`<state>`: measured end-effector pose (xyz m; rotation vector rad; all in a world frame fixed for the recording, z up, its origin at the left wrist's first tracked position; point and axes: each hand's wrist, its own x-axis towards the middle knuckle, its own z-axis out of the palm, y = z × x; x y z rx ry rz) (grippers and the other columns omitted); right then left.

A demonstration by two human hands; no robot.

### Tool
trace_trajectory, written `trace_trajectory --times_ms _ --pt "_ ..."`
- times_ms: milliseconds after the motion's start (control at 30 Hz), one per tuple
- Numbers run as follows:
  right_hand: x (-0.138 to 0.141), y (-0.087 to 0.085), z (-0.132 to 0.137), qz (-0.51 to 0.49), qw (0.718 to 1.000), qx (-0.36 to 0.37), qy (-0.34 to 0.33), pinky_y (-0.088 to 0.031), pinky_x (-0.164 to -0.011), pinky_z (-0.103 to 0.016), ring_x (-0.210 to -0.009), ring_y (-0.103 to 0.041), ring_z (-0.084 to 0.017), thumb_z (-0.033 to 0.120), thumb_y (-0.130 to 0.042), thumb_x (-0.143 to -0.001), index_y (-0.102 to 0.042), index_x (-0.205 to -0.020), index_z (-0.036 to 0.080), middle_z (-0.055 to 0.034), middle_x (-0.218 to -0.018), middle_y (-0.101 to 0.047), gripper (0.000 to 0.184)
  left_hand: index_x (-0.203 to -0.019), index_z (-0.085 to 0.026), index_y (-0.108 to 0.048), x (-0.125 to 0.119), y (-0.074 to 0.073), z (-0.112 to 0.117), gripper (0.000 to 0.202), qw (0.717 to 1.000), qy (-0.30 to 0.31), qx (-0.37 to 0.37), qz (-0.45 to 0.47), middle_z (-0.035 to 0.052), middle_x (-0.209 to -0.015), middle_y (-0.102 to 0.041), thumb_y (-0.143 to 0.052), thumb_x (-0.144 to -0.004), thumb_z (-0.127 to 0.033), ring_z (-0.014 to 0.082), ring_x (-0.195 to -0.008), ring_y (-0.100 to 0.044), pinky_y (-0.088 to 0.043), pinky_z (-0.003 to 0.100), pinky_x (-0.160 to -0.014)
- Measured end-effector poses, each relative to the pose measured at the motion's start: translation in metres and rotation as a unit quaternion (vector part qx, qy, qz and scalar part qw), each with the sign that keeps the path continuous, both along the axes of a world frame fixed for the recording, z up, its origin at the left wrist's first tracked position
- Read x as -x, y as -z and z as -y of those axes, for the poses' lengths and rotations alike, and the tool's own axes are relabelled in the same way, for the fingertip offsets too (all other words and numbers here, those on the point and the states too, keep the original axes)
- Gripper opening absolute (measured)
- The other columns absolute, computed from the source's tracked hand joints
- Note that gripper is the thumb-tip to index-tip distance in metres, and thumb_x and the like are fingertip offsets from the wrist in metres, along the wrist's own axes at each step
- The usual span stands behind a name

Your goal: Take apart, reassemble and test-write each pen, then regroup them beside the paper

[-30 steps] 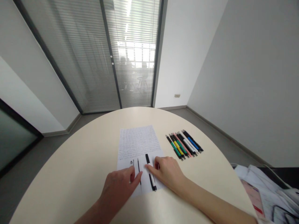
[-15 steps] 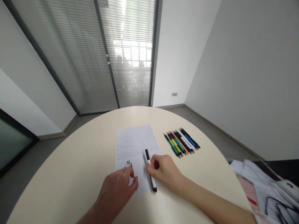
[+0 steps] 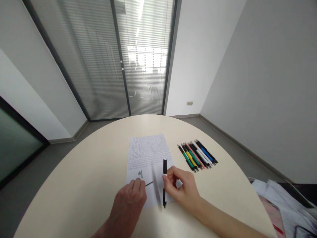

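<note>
My right hand (image 3: 179, 185) grips a black-and-white pen (image 3: 164, 181) between thumb and fingers, upright in the picture, above the lower part of a handwritten sheet of paper (image 3: 148, 153). My left hand (image 3: 128, 201) lies over the sheet's bottom edge with its fingers curled. A thin black pen refill (image 3: 149, 183) runs sideways from those fingers, and its end is hidden under them. A small dark pen part (image 3: 141, 174) lies on the paper just above my left fingers.
The paper lies on a round cream table (image 3: 74, 188). To its right is a neat row of several pens (image 3: 197, 155) with coloured bands. White fabric (image 3: 279, 201) and a pink item lie beyond the table's right edge. A glass door with blinds stands behind.
My right hand has lifted the pen off the paper and turned it upright. The thin refill has swung from lengthwise to sideways at my left fingers.
</note>
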<state>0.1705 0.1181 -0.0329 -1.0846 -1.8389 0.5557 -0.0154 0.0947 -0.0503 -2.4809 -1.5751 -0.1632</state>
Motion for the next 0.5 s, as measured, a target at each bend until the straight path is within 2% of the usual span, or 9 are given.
trace_trajectory --times_ms 100,167,233,300,400,433,500 --pt "-0.001 0.001 0.002 0.026 0.998 -0.027 -0.045 -0.037 -0.045 -0.017 -0.043 -0.047 -0.007 0.021 -0.054 -0.082 -0.046 -0.066 0.021 0.0054 -0.050 -0.049 0.018 -0.081 -0.016 -0.067 0.006 -0.009 -0.004 0.024 0.992 0.022 -0.018 0.125 0.0048 -0.071 -0.068 -0.047 -0.082 -0.002 0.0197 -0.064 -0.066 -0.055 0.029 -0.060" --pt "-0.002 0.002 0.003 0.052 0.995 -0.045 -0.071 -0.036 -0.047 -0.018 -0.043 -0.046 -0.007 0.018 -0.054 -0.080 -0.044 -0.067 0.021 0.0058 -0.052 -0.049 0.016 -0.084 -0.018 -0.066 0.011 -0.017 -0.006 0.017 0.963 0.023 -0.013 0.268 0.0013 -0.069 -0.067 -0.050 -0.084 -0.010 0.0157 -0.061 -0.065 -0.055 0.025 -0.061" --pt "-0.002 0.003 0.005 0.075 0.992 -0.058 -0.085 -0.035 -0.048 -0.018 -0.045 -0.045 -0.007 0.017 -0.053 -0.078 -0.042 -0.068 0.022 0.0062 -0.053 -0.048 0.016 -0.086 -0.019 -0.066 0.016 -0.026 -0.007 0.011 0.909 0.004 0.012 0.418 0.0002 -0.071 -0.070 -0.056 -0.082 -0.019 0.0144 -0.061 -0.067 -0.056 0.023 -0.062" --pt "-0.001 0.004 0.007 0.095 0.989 -0.062 -0.094 -0.034 -0.048 -0.019 -0.046 -0.045 -0.007 0.017 -0.052 -0.077 -0.041 -0.068 0.022 0.0062 -0.054 -0.048 0.015 -0.088 -0.019 -0.068 0.018 -0.034 -0.008 0.013 0.834 -0.033 0.049 0.548 0.0023 -0.077 -0.074 -0.061 -0.080 -0.027 0.0164 -0.067 -0.070 -0.058 0.024 -0.064" --pt "0.002 0.005 0.010 0.131 0.984 -0.062 -0.108 -0.032 -0.049 -0.020 -0.047 -0.044 -0.008 0.017 -0.050 -0.075 -0.039 -0.068 0.022 0.0058 -0.055 -0.046 0.014 -0.086 -0.017 -0.068 0.020 -0.041 -0.007 0.017 0.730 -0.071 0.089 0.674 0.0051 -0.078 -0.075 -0.065 -0.078 -0.031 0.0183 -0.069 -0.071 -0.059 0.026 -0.063" --pt "0.002 0.005 0.010 0.145 0.981 -0.063 -0.113 -0.031 -0.049 -0.021 -0.047 -0.044 -0.009 0.017 -0.049 -0.075 -0.038 -0.068 0.023 0.0057 -0.055 -0.046 0.014 -0.085 -0.017 -0.068 0.021 -0.041 -0.007 0.016 0.709 -0.073 0.092 0.696 0.0052 -0.077 -0.075 -0.065 -0.078 -0.031 0.0178 -0.068 -0.070 -0.059 0.025 -0.063" --pt "0.004 0.005 0.011 0.171 0.976 -0.063 -0.120 -0.030 -0.049 -0.022 -0.048 -0.044 -0.009 0.018 -0.048 -0.074 -0.038 -0.068 0.023 0.0053 -0.056 -0.046 0.012 -0.084 -0.016 -0.067 0.021 -0.041 -0.007 0.014 0.685 -0.068 0.091 0.719 0.0052 -0.078 -0.074 -0.066 -0.079 -0.030 0.0166 -0.066 -0.069 -0.059 0.025 -0.062"
